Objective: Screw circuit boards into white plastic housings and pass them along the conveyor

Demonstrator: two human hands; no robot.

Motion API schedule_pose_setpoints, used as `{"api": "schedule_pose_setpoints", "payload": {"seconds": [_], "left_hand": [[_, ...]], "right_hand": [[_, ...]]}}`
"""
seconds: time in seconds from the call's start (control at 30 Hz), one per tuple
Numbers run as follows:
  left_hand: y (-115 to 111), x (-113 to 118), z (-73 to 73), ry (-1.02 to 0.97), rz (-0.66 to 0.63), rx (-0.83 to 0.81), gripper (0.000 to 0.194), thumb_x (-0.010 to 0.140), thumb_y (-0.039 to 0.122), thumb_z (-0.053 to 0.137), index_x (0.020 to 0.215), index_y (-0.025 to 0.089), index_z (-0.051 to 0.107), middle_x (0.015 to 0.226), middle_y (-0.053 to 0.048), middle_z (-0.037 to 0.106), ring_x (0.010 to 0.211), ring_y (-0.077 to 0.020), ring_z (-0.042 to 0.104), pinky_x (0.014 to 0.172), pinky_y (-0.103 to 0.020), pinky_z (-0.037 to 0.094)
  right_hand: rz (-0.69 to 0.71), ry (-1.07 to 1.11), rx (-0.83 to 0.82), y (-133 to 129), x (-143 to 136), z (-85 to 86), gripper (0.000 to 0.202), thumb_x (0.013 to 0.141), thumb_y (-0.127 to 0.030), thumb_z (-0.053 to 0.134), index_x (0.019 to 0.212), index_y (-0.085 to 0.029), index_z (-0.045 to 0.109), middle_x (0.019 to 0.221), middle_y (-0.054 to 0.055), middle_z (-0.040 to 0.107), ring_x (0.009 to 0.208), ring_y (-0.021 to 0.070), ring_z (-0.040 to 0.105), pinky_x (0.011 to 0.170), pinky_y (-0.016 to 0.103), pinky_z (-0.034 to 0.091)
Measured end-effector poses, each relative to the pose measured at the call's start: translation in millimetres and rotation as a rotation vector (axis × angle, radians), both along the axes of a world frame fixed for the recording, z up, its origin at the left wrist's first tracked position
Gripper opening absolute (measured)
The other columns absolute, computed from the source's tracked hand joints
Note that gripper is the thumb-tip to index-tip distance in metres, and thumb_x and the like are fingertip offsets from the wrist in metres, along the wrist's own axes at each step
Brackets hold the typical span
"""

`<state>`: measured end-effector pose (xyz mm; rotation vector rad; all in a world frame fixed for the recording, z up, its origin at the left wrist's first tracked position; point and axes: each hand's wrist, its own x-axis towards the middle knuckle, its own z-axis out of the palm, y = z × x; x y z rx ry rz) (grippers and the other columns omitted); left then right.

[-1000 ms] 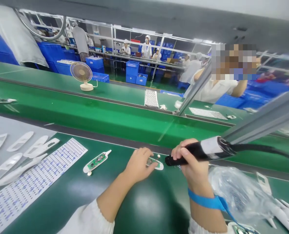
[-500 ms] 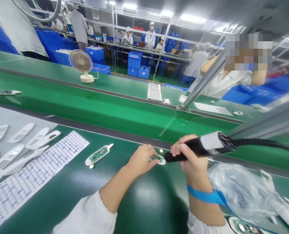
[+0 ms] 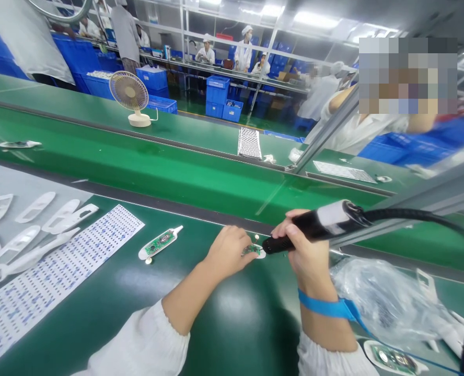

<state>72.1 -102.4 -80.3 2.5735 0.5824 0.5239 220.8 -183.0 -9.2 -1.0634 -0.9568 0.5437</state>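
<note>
The right hand (image 3: 308,250) is closed in a full fist around the black barrel of a corded electric screwdriver (image 3: 314,228), fingers wrapped over the top and the thumb tucked beneath. The tool lies nearly level, its dark nose pointing left and its white band and cable trailing off to the right. A blue wrist strap (image 3: 328,308) circles that arm just below the hand.

The left hand (image 3: 229,252) rests palm down on the green bench (image 3: 110,308), fingers loosely curled and drawn together, their tips pressing on the near end of a small white casing with a green circuit board (image 3: 254,251) in it. That casing lies flat between the two hands, touching the left fingertips, with the screwdriver's nose just at its right edge; whether the bit actually meets the board is hard to tell, since the spot is small and partly covered by the fingers. A tiny pale round part (image 3: 257,236) sits just beyond it.

A second casing with its board (image 3: 159,243) lies well to the left of the left hand, tilted with its narrow tip up and right. Farther left are a printed label sheet (image 3: 55,282) and a row of empty white shells (image 3: 28,219) on a grey mat. By the right forearm sits a crumpled clear plastic bag (image 3: 381,303), and another board-filled casing (image 3: 392,359) lies at the bottom right. A desk fan (image 3: 130,96) stands across the conveyor belt (image 3: 157,172), where other people work.
</note>
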Motion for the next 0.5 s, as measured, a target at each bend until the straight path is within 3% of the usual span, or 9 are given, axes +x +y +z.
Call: {"api": "schedule_pose_setpoints", "payload": {"seconds": [0.1, 0.23, 0.5], "left_hand": [[1, 0, 0.1, -0.001, -0.004, -0.014, 0.021, 0.088, 0.037, 0.071, 0.09, 0.018, 0.061, 0.096, -0.006, 0.064, 0.091, -0.024, 0.057, 0.081, -0.036, 0.044], [2, -1, -2.9, -0.02, -0.016, -0.055, 0.023, 0.088, 0.036, 0.071, 0.093, 0.018, 0.059, 0.1, -0.006, 0.063, 0.093, -0.024, 0.056, 0.082, -0.036, 0.044], [4, 1, -9.9, -0.03, -0.032, -0.084, 0.029, 0.086, 0.041, 0.074, 0.093, 0.019, 0.057, 0.1, -0.005, 0.063, 0.092, -0.0234, 0.056, 0.082, -0.036, 0.043]], "right_hand": [[-0.083, 0.0, 0.029, 5, -4, -3.6, 0.039, 0.077, -0.037, 0.081, 0.108, -0.022, 0.063, 0.071, -0.002, 0.064, 0.063, 0.0182, 0.064, 0.065, 0.034, 0.052], [-0.186, -0.01, 0.038, 11, -12, -6.5, 0.035, 0.079, -0.032, 0.08, 0.108, -0.023, 0.061, 0.067, -0.005, 0.061, 0.059, 0.0159, 0.061, 0.064, 0.033, 0.051], [-0.176, 0.038, -0.035, 11, -16, -1.2, 0.027, 0.077, -0.025, 0.08, 0.093, -0.022, 0.059, 0.061, -0.007, 0.056, 0.053, 0.0148, 0.058, 0.061, 0.033, 0.051]]}}
